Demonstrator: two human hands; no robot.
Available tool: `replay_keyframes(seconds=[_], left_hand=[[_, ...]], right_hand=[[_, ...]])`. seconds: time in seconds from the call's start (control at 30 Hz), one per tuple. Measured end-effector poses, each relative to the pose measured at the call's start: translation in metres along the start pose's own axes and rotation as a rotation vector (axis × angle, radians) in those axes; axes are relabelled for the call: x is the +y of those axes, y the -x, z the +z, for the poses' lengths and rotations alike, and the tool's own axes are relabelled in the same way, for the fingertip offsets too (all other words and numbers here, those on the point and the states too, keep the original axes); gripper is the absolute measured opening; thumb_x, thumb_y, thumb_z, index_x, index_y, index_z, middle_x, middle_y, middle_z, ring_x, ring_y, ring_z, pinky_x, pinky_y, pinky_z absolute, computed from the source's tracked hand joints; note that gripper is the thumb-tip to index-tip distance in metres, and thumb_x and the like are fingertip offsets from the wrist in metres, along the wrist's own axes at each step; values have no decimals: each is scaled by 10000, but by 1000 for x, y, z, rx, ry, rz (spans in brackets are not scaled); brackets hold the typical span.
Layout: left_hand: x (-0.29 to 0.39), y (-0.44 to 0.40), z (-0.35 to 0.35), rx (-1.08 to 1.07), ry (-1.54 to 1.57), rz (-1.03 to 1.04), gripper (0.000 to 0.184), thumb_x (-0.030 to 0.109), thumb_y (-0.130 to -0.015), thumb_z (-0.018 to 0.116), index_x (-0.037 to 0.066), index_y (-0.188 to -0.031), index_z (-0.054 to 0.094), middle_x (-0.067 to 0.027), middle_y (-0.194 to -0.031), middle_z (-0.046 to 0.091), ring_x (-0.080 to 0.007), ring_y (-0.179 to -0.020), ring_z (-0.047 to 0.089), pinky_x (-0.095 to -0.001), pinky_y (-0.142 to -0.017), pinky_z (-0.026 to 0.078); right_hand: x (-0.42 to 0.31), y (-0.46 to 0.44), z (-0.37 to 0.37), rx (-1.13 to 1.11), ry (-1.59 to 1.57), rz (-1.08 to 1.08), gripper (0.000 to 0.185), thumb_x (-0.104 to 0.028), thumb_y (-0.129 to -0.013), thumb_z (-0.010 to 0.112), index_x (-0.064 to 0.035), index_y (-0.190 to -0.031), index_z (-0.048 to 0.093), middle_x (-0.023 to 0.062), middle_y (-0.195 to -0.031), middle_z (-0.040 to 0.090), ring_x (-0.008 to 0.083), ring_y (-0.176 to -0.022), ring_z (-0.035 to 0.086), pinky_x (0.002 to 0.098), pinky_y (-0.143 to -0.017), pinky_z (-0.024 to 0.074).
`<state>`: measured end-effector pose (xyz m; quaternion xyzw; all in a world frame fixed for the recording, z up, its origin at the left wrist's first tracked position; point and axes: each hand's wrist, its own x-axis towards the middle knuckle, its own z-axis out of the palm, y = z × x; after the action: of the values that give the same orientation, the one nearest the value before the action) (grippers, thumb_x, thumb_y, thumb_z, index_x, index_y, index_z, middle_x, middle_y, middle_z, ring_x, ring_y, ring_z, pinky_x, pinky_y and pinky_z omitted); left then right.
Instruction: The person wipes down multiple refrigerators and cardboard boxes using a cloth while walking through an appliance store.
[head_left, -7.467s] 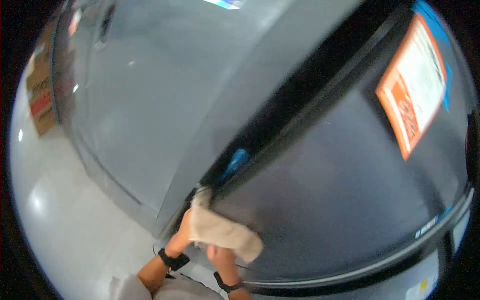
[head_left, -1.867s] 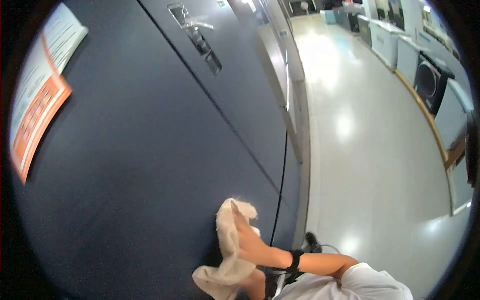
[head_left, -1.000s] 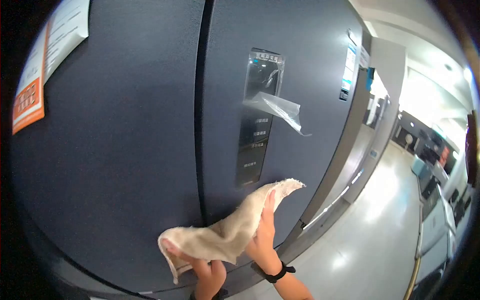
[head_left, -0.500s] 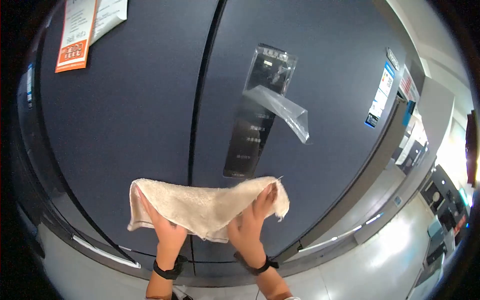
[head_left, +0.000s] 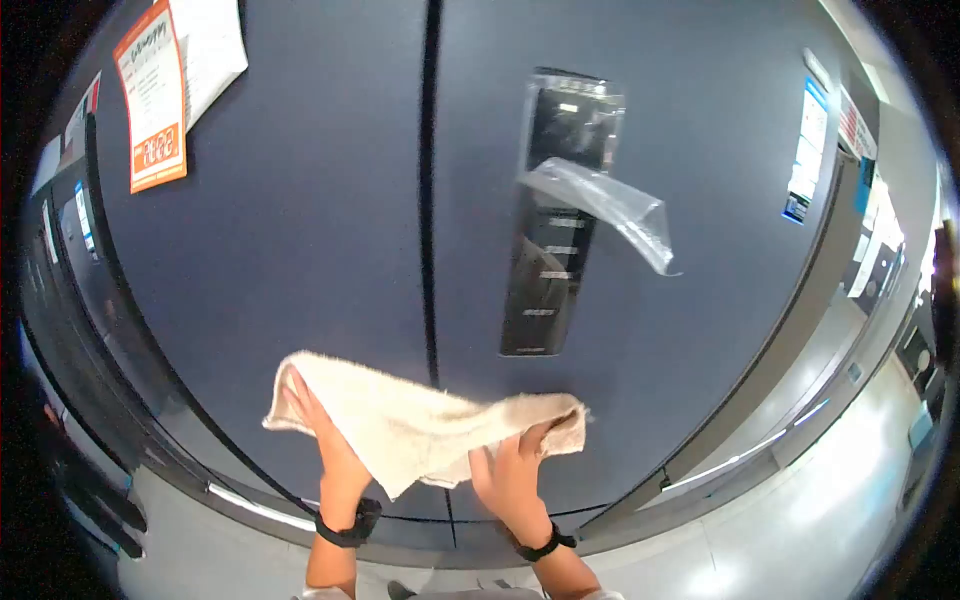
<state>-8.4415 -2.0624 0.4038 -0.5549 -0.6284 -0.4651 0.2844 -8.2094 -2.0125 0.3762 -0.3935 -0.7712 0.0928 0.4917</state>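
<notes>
A cream-coloured cloth [head_left: 405,425] spreads across the lower part of a dark double-door refrigerator [head_left: 310,240], over the gap between the doors. My left hand [head_left: 338,458] grips the cloth's left part, its fingers partly tucked under a fold. My right hand [head_left: 512,480] has its fingers bent into the right end, some hidden by the fabric. The left end sits higher than the right, and a corner hangs down between my hands. Above my right hand is a black control panel [head_left: 545,290] with clear plastic film [head_left: 605,200] peeling off it.
An orange-and-white label [head_left: 152,100] and a white sheet [head_left: 212,60] hang on the left door. An energy sticker [head_left: 806,150] is on the right door. Pale floor [head_left: 690,550] shows below, and dark appliances [head_left: 75,260] stand at the left.
The view has shifted, so the panel appears further right. The cloth's left end has risen slightly and its right end has dropped. Both hands still hold it.
</notes>
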Motion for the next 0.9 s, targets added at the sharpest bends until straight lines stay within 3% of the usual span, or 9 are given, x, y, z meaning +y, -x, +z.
replay_keyframes(seconds=[0.07,0.17,0.27,0.33,0.47,0.57,0.67,0.77,0.9], left_hand=[[8,-20,-12,91,255,-127,1150,606,-816,678,-14,-1567,67,-299,-1626,16,-453,-1514,-6,-617,-1193,15],[-38,32,19,344,138,-6,1117,598,-838,664,-9,-1569,76,-284,-1628,11,-445,-1513,13,-595,-1203,45],[-87,133,50,189,313,-382,1107,608,-851,647,-20,-1565,80,-291,-1623,6,-467,-1504,25,-593,-1202,73],[-86,147,45,77,167,-354,1102,602,-854,645,-24,-1564,80,-304,-1619,23,-474,-1502,29,-592,-1202,74],[-119,73,4,132,108,-340,1045,541,-881,636,-24,-1569,88,-317,-1615,67,-461,-1509,40,-590,-1205,57],[-147,14,-24,270,131,-325,961,478,-922,603,-28,-1568,103,-295,-1624,98,-459,-1511,52,-584,-1208,48],[-183,4,-34,369,175,-369,898,441,-953,574,-24,-1566,110,-260,-1627,122,-437,-1502,103,-561,-1209,72],[-209,33,-27,384,216,-416,876,418,-966,570,-22,-1564,105,-246,-1620,143,-402,-1492,146,-527,-1211,106],[-236,86,-18,316,235,-480,848,388,-984,565,-19,-1561,97,-226,-1609,172,-355,-1478,204,-482,-1214,151]], right_hand=[[-17,-6,5,75,246,-116,549,-284,-798,728,105,-1141,549,436,-1386,313,657,-1131,385,670,-965,354],[-24,1,27,-41,410,-181,740,-331,-795,717,185,-1257,456,520,-1436,126,735,-1325,113,733,-1081,162],[3,64,77,-246,186,-30,727,-368,-809,708,97,-1320,482,439,-1456,248,689,-1342,156,740,-1103,84],[10,87,96,-439,24,106,674,-362,-826,703,26,-1341,506,369,-1459,344,648,-1354,196,740,-1107,46],[-40,51,96,-192,96,-73,622,-301,-825,732,-26,-1340,518,351,-1327,463,560,-1131,458,691,-944,367],[-102,6,86,-171,20,-188,533,-300,-820,740,-14,-1248,600,394,-1304,456,593,-1175,457,636,-953,395],[-125,3,118,-197,238,-315,448,-305,-818,743,-41,-1170,660,399,-1279,471,583,-1185,479,635,-945,397],[-119,32,157,-235,100,-275,343,-289,-815,743,-72,-1074,688,285,-1161,619,452,-1080,591,602,-864,424],[-129,56,183,-158,120,-281,315,-263,-815,742,-88,-1070,682,187,-1064,671,420,-979,622,575,-820,430]])
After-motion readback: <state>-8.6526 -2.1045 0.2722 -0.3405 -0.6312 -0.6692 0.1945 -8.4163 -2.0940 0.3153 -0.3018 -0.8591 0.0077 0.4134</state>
